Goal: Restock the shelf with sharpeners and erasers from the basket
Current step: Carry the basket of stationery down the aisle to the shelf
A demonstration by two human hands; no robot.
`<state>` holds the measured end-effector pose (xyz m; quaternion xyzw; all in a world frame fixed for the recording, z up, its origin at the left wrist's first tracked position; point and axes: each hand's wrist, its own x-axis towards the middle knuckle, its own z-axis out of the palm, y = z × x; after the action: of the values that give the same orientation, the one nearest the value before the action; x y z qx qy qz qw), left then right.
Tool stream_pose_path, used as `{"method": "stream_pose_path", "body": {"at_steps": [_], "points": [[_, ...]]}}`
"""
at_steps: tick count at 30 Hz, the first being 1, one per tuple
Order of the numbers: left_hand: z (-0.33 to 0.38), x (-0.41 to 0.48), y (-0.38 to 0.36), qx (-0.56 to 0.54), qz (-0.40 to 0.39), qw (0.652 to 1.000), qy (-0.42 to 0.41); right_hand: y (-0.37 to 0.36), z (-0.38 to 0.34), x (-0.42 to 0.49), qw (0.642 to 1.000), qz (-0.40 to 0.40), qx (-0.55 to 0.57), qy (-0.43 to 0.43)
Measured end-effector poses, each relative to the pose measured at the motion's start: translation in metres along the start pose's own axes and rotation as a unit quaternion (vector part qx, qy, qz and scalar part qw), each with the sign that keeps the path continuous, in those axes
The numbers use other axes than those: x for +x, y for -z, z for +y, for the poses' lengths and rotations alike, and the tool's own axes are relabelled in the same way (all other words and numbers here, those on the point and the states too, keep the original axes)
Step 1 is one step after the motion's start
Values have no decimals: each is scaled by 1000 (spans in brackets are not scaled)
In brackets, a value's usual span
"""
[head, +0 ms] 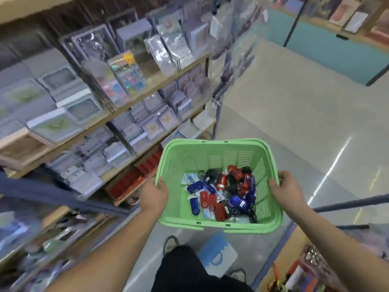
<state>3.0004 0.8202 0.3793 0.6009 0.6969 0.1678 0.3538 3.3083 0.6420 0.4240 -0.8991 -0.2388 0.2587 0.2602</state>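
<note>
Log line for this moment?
green basket: held | left hand: grips left rim | right hand: grips right rim | contents: sharpeners, erasers

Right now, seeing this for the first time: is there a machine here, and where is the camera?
There is no machine: a person works with bare hands. The one picture comes from a wide-angle camera worn on the head, looking forward and down. The left hand and right hand each grip a side rim of a green basket, held above the shop floor. In its bottom lies a heap of small red, blue, black and white packs; the picture is too blurred to tell sharpeners from erasers. On the left stand shelves filled with boxed goods.
</note>
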Motion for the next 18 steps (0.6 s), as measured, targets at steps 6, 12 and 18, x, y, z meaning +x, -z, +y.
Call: {"method": "stream_pose_path", "body": {"at_steps": [6,12,18], "points": [[-38,28,4,-1,52,996,78,-49,-48,59,993,-92,-66,44],[-69,65,-7,59,3,987,147,-98,-75,122,968,-169,-177,59],[-64,88,-59,141,-51,970,189,-118,-64,216,936,-231,-248,91]]}}
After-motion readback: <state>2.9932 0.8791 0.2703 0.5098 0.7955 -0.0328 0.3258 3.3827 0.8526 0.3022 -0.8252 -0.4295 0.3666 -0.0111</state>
